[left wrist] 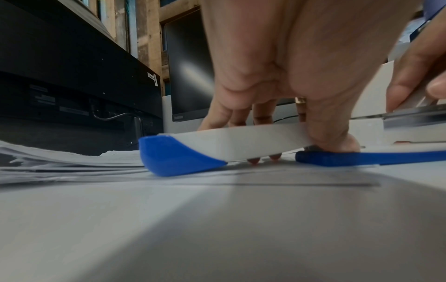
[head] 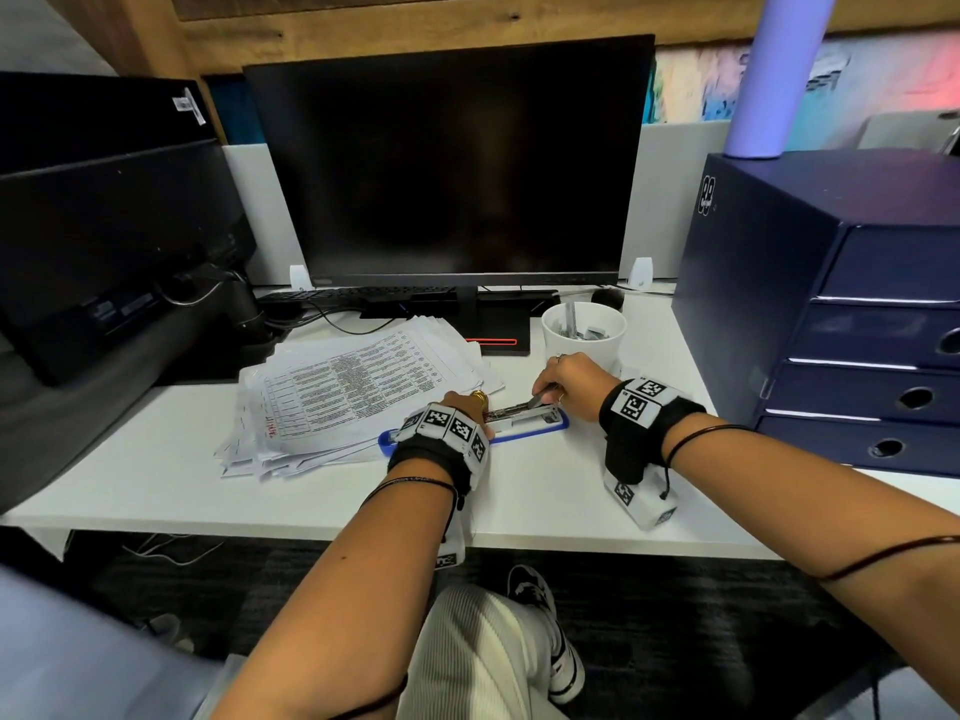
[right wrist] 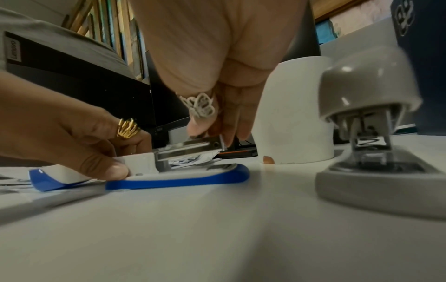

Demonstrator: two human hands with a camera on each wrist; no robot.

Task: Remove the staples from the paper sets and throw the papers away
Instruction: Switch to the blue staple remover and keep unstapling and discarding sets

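Note:
A blue-and-white stapler [head: 524, 424] lies opened out on the white desk [head: 260, 491], beside a messy pile of printed paper sets [head: 353, 387]. My left hand [head: 462, 407] grips the stapler's white body [left wrist: 229, 145] between thumb and fingers, just above its blue base [left wrist: 374, 156]. My right hand [head: 566, 381] pinches the raised metal staple rail [right wrist: 190, 148] at its front end. In the right wrist view, my left hand [right wrist: 60, 137] wears a gold ring and my right hand [right wrist: 217, 57] a silver one. No staple shows plainly.
A white cup [head: 583, 332] with metal bits stands behind my right hand. A grey stapler [right wrist: 371, 143] stands on the desk right of it. A dark blue drawer unit [head: 857, 314] fills the right side, and a monitor [head: 447, 163] stands at the back.

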